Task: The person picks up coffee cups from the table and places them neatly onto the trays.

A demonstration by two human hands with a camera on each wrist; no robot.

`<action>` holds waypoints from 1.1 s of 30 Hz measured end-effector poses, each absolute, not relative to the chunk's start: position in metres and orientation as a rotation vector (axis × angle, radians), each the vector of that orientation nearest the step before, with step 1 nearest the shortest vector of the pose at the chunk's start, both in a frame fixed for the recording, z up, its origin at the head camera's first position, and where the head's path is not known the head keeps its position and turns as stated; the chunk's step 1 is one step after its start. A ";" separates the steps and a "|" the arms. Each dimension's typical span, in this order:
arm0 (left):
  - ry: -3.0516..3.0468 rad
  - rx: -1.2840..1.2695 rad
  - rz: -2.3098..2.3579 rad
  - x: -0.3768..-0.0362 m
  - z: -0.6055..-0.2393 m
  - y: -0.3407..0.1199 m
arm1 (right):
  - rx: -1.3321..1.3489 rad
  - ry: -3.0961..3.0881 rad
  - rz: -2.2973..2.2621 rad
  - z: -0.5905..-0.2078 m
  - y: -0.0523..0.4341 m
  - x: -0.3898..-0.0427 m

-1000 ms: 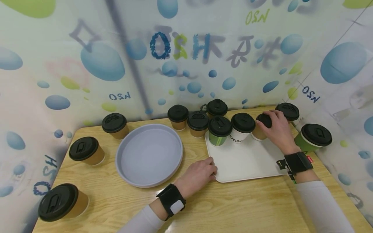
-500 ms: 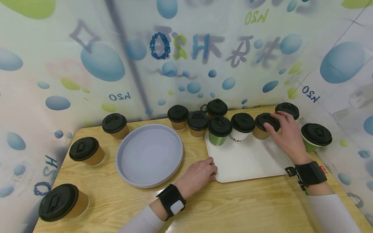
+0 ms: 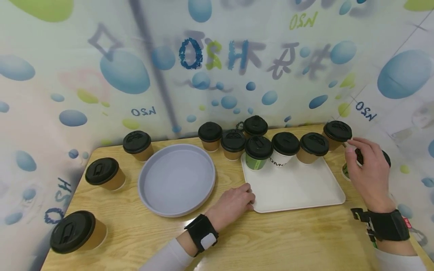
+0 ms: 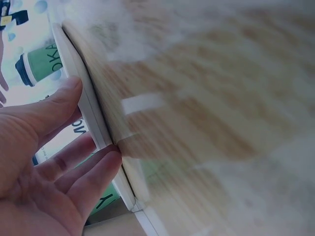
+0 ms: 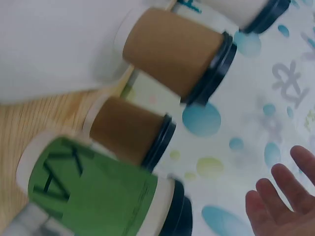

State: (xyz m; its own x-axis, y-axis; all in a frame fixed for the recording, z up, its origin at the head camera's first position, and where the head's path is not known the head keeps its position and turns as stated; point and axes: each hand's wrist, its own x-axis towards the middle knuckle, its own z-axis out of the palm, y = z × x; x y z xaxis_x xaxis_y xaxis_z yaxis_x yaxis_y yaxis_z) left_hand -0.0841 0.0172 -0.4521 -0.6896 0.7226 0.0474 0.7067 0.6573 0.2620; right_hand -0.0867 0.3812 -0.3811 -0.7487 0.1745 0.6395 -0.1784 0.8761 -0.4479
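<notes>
My left hand (image 3: 232, 207) holds the left edge of a white tray (image 3: 295, 194) near its front corner; in the left wrist view its thumb and fingertips lie on the rim. Along the tray's back stand a green paper cup (image 3: 255, 162), a white one (image 3: 279, 158) and a brown one (image 3: 307, 155), all with black lids. My right hand (image 3: 371, 173) is off the tray at the right, fingers loosely bent, holding nothing. It partly hides a larger green cup (image 5: 93, 184). Whether it touches that cup is unclear. A brown cup (image 3: 333, 141) stands just behind.
A round grey-lilac plate (image 3: 176, 180) lies left of the tray. Brown lidded cups stand at its left, including one near the front (image 3: 81, 232). More lidded cups (image 3: 233, 145) are grouped behind the tray's left end, close to the patterned wall (image 3: 162, 90).
My right hand has let go of the brown cup at the tray's back and moved right, to the large green cup. My left hand stays at the tray edge.
</notes>
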 end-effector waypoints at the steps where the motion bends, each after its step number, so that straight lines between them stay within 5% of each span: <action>1: 2.804 1.210 0.405 -0.084 -0.452 0.017 | -0.014 -2.318 0.646 -0.381 0.384 -0.084; 19: 2.799 1.332 0.365 -0.085 -0.451 0.023 | -0.604 -2.348 0.589 -0.390 0.442 -0.056; 33: 2.812 1.302 0.338 -0.081 -0.448 0.016 | -0.581 -2.476 0.597 -0.407 0.438 -0.075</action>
